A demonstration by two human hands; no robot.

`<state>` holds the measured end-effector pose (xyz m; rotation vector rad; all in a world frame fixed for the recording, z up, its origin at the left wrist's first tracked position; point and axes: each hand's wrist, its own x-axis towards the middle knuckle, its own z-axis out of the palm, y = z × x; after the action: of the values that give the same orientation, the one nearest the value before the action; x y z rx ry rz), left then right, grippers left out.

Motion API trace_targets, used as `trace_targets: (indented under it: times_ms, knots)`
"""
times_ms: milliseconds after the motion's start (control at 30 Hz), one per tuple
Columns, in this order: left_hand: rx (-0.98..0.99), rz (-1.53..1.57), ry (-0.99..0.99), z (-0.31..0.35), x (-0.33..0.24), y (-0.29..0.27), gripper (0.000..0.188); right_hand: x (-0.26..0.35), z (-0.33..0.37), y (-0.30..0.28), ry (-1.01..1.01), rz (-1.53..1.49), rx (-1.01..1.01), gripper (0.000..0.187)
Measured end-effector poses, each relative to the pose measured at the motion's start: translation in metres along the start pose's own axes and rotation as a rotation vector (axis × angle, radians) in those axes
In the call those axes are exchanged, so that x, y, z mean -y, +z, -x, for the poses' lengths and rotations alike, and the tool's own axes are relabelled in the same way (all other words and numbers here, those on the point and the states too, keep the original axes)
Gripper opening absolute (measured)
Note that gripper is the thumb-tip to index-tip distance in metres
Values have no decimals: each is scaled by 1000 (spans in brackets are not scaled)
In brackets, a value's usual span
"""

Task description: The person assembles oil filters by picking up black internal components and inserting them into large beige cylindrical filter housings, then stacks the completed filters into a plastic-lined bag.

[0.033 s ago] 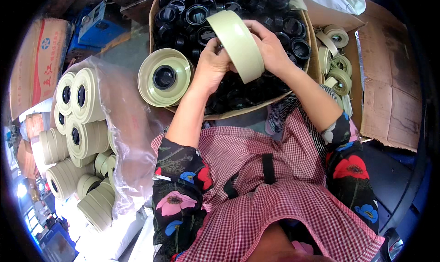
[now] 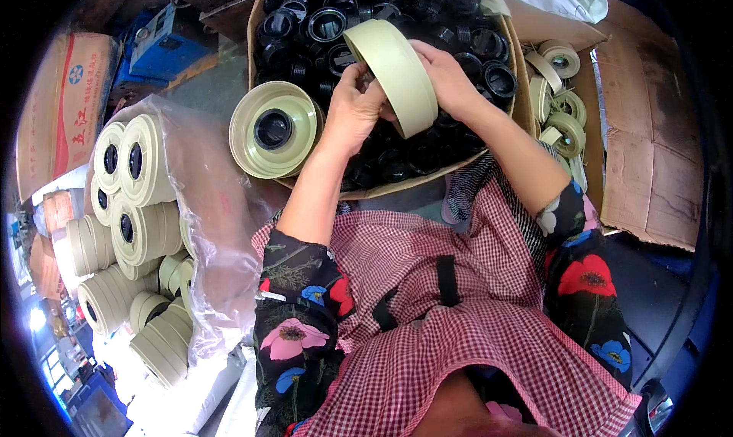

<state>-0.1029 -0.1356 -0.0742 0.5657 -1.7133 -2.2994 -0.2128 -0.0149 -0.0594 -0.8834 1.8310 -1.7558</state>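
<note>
While a red-checked apron (image 2: 450, 315) and flowered sleeves (image 2: 298, 322) fill the lower part of the view, both forearms reach up and away from the body to a cream tape roll (image 2: 393, 74) held over a cardboard box (image 2: 519, 93). The left hand (image 2: 353, 112) clasps the roll's near left side, fingers curled onto its face. The right hand (image 2: 447, 78) wraps the right edge, fingers closed over the rim. The roll stands on edge and tilted, its broad outer band turned toward the camera, its band running from upper left to lower right; its core axis points toward the left hand. Beneath it, the box is packed with black plastic cores (image 2: 328, 24). A finished cream roll with a black core (image 2: 273, 129) leans at the box's left edge. Farther left, similar rolls (image 2: 137, 200) are stacked in a clear plastic bag (image 2: 210, 208). Right of the box, smaller cream rolls (image 2: 561, 93) lie on flattened cardboard (image 2: 649, 169).
</note>
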Motion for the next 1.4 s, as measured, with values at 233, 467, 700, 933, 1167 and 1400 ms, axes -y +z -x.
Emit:
trace_targets:
  times_ms: [233,467,700,933,1167,1400]
  knots:
    - [9,-24,6,-2,-5,-5,58,-16,-6,-9,70,416,-27,48]
    - [27,-147,76,4,-13,-10,51,-4,-5,-16,653,-68,320,49]
    - [43,-147,25,0,-5,-1,57,-26,10,1,86,328,8,41]
    - [85,-127,-84,5,-6,-6,57,-9,10,8,110,-8,29,36]
    - [43,-72,-8,5,-8,-1,56,-12,8,7,66,-9,23,39]
    - [50,-586,240,7,-6,3,63,-18,5,-12,409,-77,117,34]
